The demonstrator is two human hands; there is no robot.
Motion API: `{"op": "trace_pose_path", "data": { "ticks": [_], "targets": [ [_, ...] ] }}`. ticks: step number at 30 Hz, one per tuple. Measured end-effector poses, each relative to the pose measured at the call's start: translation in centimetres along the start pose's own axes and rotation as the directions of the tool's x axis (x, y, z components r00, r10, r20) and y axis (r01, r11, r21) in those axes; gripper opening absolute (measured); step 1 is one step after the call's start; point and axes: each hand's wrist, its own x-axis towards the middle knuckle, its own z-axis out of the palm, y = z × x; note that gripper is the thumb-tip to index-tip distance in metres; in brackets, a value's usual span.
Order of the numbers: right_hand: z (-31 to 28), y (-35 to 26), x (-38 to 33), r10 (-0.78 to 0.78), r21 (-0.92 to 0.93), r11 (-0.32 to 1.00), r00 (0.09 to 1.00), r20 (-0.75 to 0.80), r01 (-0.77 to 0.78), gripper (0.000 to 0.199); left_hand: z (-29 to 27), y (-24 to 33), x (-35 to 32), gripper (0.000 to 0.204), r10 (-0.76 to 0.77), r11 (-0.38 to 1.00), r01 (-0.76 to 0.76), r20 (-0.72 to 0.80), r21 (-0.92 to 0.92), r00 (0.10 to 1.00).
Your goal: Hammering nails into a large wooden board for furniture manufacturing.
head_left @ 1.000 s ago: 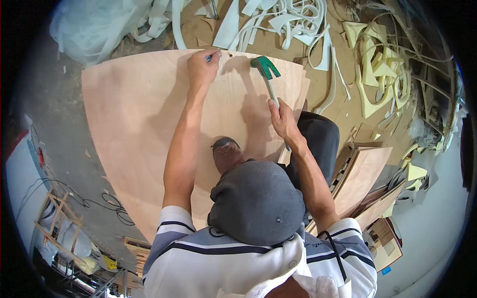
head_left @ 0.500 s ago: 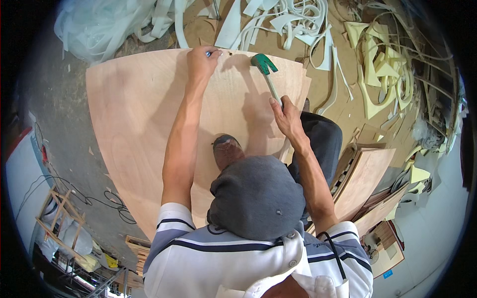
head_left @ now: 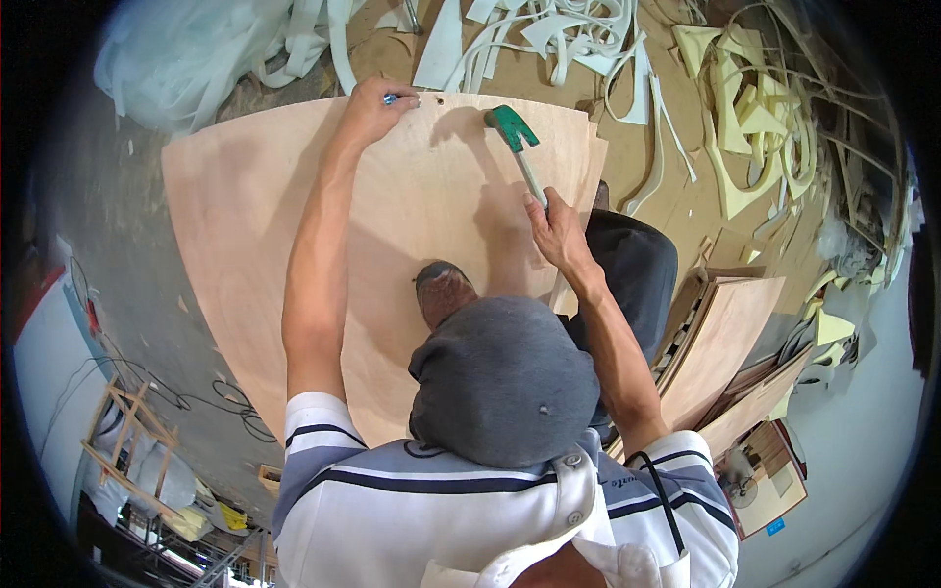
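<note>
A large curved sheet of plywood (head_left: 255, 206) lies in front of me, and my brown shoe (head_left: 443, 292) rests on it. At its far edge my left hand (head_left: 371, 116) is closed in a pinch around a small blue, shiny thing (head_left: 390, 99), too small to tell its kind. Just right of those fingertips, a small dark spot (head_left: 440, 101) marks the wood near the edge. My right hand (head_left: 561, 233) grips the pale handle of a claw hammer (head_left: 512, 127). Its green head is raised over the sheet, casting a shadow on the wood.
White foam strips (head_left: 578, 39) lie tangled beyond the sheet, beside translucent plastic wrap (head_left: 196, 59) at far left. Yellow foam offcuts (head_left: 735, 127) lie at far right. Stacked wood panels (head_left: 720, 333) stand to my right. A black cable (head_left: 162, 387) crosses the floor at left.
My left hand has shifted a little left along the far edge, away from the dark spot, still pinching the small blue thing. The hammer stays raised in my right hand.
</note>
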Motion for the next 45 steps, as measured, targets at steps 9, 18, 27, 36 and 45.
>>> {"op": "trace_pose_path", "data": {
  "ticks": [9, 18, 27, 36, 45],
  "targets": [
    [0.0, 0.1, 0.1, 0.006, -0.012, 1.0, 1.0, 0.004, -0.006, 0.042, 0.1, 1.8, 1.1, 0.024, -0.217, 0.976, 0.217, -0.029, -0.002, 0.976],
    [0.5, 0.9, 0.2, -0.032, 0.068, 0.997, 0.999, -0.021, 0.033, 0.049, 0.5, 1.4, -0.1, 0.026, -0.259, 0.961, 0.235, -0.18, -0.147, 0.949],
    [-3.8, -10.8, -2.2, -0.244, 0.18, 0.951, 0.968, -0.063, 0.252, 0.052, -1.8, 3.0, -16.7, 0.02, -0.74, 0.0, -0.059, -0.04, -0.998, 0.671],
    [1.6, -5.9, 3.7, -0.528, -0.145, 0.849, 0.824, -0.206, 0.508, 0.039, -3.2, 4.2, -25.2, 0.016, -0.828, 0.016, -0.098, -0.069, -0.995, 0.557],
    [-7.7, -22.9, -2.2, -0.639, -0.059, 0.749, 0.696, -0.329, 0.66, 0.06, -5.4, 7.0, -26.5, 0.018, -0.708, -0.225, -0.32, -0.071, -0.92, 0.702]
  ]
}}
